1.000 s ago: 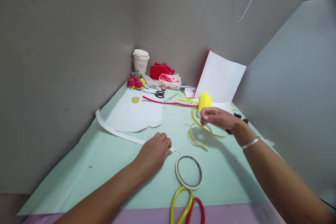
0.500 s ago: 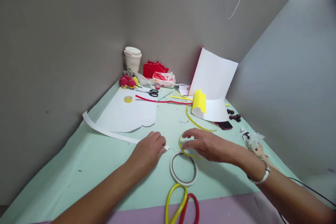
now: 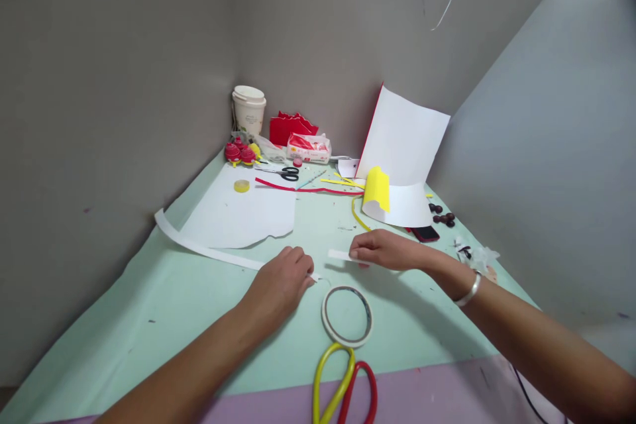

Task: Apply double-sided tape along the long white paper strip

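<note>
My left hand (image 3: pixel 281 281) rests on the green mat, fingers closed on the near end of a long white paper strip (image 3: pixel 199 247) that runs off to the left. My right hand (image 3: pixel 385 250) hovers just right of it, thumb and fingers pinched on a short white strip (image 3: pixel 339 255). A thin roll of tape (image 3: pixel 346 315) lies flat just in front of both hands. Scissors with yellow and red handles (image 3: pixel 344 387) lie at the near edge.
A white sheet (image 3: pixel 238 212) lies left of centre with a small yellow tape roll (image 3: pixel 242 185). Further back: a paper cup (image 3: pixel 249 109), red paper items, black scissors (image 3: pixel 285 173), a curled yellow paper (image 3: pixel 376 189), a leaning white sheet (image 3: pixel 405 146), a phone (image 3: pixel 424 234). Grey walls enclose the table.
My right hand left the yellow roll at the back, swept toward the tape roll, and now pinches a short white strip. The left hand stayed on the long strip.
</note>
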`<control>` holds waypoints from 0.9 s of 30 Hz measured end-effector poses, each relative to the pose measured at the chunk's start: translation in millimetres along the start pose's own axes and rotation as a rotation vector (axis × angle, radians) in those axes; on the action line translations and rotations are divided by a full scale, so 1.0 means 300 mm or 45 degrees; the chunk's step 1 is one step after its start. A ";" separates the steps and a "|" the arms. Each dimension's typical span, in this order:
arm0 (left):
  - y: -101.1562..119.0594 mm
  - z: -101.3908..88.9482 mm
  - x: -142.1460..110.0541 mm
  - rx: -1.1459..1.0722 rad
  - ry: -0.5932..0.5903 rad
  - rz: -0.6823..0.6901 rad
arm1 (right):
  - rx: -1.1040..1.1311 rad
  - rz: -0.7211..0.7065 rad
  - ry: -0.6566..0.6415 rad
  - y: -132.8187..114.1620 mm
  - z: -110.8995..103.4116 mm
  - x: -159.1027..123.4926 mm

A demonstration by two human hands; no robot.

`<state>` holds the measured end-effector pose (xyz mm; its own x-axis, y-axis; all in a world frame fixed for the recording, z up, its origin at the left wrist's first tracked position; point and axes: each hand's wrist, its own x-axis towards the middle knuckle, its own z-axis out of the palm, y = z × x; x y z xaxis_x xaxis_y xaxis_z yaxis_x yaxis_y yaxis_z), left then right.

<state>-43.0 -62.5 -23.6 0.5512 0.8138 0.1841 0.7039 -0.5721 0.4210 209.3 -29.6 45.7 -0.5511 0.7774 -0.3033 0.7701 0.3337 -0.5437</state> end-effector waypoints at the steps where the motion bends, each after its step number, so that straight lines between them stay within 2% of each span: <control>1: 0.000 0.000 0.000 -0.003 0.001 0.000 | 0.057 0.073 -0.057 0.015 0.009 0.015; 3: 0.001 -0.002 0.000 -0.010 0.001 0.000 | 0.155 0.155 -0.148 0.041 0.032 0.040; 7: 0.006 -0.008 -0.001 -0.010 -0.010 -0.010 | 0.223 0.180 -0.228 0.056 0.069 0.056; 13: 0.008 -0.008 -0.003 -0.024 0.005 -0.022 | 0.106 0.145 -0.137 0.011 0.084 0.043; 18: 0.006 -0.003 0.000 -0.019 0.018 -0.015 | -0.006 0.106 -0.155 -0.025 0.090 0.047; 27: 0.005 0.001 0.002 -0.011 0.032 -0.017 | -0.386 0.224 -0.079 -0.075 0.101 0.049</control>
<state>-41.4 -62.9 -23.2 0.5303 0.8238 0.2003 0.7075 -0.5602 0.4309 174.1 -41.8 29.7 -0.4127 0.8063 -0.4238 0.9102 0.3477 -0.2249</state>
